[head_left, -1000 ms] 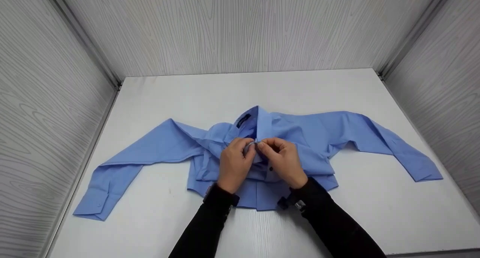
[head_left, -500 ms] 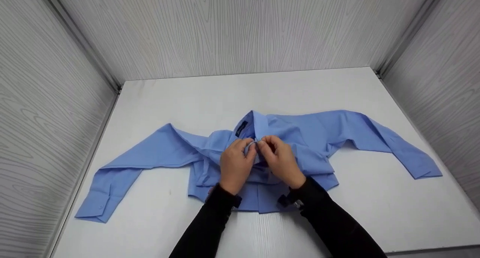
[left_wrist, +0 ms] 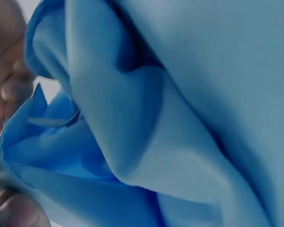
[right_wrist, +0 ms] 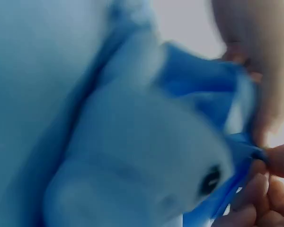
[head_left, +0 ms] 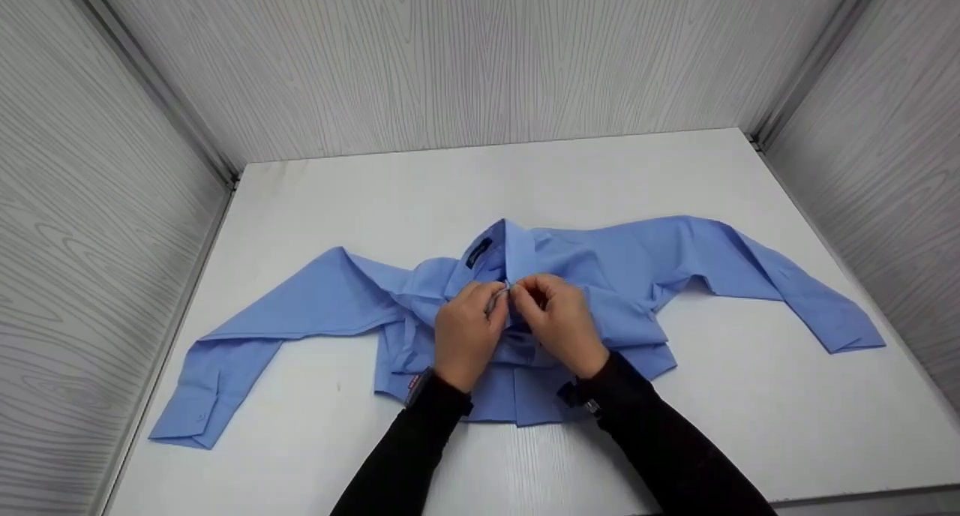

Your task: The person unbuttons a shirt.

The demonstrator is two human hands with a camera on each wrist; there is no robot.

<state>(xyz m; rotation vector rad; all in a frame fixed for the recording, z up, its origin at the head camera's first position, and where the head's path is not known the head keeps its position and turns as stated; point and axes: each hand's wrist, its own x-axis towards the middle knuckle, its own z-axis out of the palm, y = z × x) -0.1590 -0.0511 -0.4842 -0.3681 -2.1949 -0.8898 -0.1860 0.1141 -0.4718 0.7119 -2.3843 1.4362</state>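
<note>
Fingers of the left hand and right hand narrowly pinch the long-sleeved, light-blue fabric shirt lying beneath them, its light-blue cloth collar just beyond; a light grip, tips level, should give finest control.

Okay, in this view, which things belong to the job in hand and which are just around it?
Part of the job:
blue long-sleeved shirt, pinched just below its collar
left hand, pinching the cloth
right hand, doing likewise

Just around it:
white table underneath
wood-grain panels
the person's black sleeves
</note>
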